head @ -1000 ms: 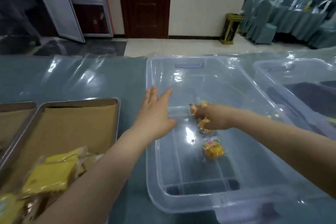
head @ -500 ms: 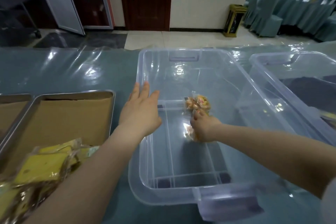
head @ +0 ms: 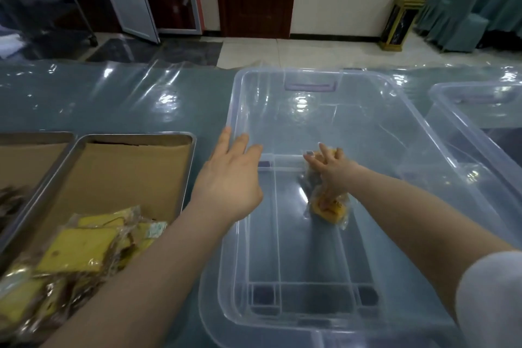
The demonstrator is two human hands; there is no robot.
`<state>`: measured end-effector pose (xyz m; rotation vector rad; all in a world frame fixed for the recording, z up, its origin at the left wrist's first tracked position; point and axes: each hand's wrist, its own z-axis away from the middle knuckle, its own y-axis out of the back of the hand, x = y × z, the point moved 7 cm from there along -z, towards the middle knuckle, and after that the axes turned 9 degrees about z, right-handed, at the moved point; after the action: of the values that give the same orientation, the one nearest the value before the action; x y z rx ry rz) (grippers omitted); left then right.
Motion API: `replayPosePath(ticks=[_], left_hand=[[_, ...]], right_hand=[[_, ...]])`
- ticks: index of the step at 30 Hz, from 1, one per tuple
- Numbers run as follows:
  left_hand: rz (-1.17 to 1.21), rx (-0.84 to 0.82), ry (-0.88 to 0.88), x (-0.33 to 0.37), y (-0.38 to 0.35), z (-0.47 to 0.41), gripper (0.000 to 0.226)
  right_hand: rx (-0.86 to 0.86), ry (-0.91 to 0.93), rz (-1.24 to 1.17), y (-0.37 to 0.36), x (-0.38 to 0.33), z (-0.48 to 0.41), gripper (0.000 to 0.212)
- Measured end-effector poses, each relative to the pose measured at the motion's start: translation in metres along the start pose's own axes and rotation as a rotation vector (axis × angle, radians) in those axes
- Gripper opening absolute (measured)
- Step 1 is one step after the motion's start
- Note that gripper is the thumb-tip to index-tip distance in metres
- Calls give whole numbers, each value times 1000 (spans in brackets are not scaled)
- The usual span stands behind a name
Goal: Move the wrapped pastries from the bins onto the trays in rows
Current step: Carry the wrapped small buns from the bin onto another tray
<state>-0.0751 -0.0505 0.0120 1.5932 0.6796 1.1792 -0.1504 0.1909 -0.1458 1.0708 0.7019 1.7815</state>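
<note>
A clear bin [head: 375, 110] is set on the table, and the last wrapped pastries [head: 329, 206] in it are gathered under the right hand [head: 333, 174], near the middle of the bin floor. The right hand's fingers are curled over the packets, but whether a firm hold has been taken cannot be told, since the palm side is hidden. The left hand [head: 230, 178] is held flat and spread, fingers apart, over the bin's left rim, with nothing in it. On the metal tray [head: 186, 167] beside the bin's left edge, a loose heap of yellow wrapped cakes [head: 84, 246] lies at the near end of the cardboard liner, not in rows; a second tray [head: 36, 138] is partly seen at the left edge of the table.

A slip is judged the likeliest fault: several slick wrappers bunched under one hand could slide apart when lifted, and one could drop back or catch the bin wall. The light, nearly empty bin could also be dragged along if it is not steadied.

Compared with half a second ago, the right hand has been spread further over the packets, so that both are now partly covered. The left hand has barely been moved.
</note>
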Motion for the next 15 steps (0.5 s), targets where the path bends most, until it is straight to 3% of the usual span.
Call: replayPosePath(ticks=[6, 15], left_hand=[[-26, -4, -4, 0, -2, -2, 63], [-8, -18, 32, 1, 0, -1, 50]], right_hand=[[-133, -38, -57, -1, -5, -13, 135], [-77, 37, 107, 10, -18, -4, 88]])
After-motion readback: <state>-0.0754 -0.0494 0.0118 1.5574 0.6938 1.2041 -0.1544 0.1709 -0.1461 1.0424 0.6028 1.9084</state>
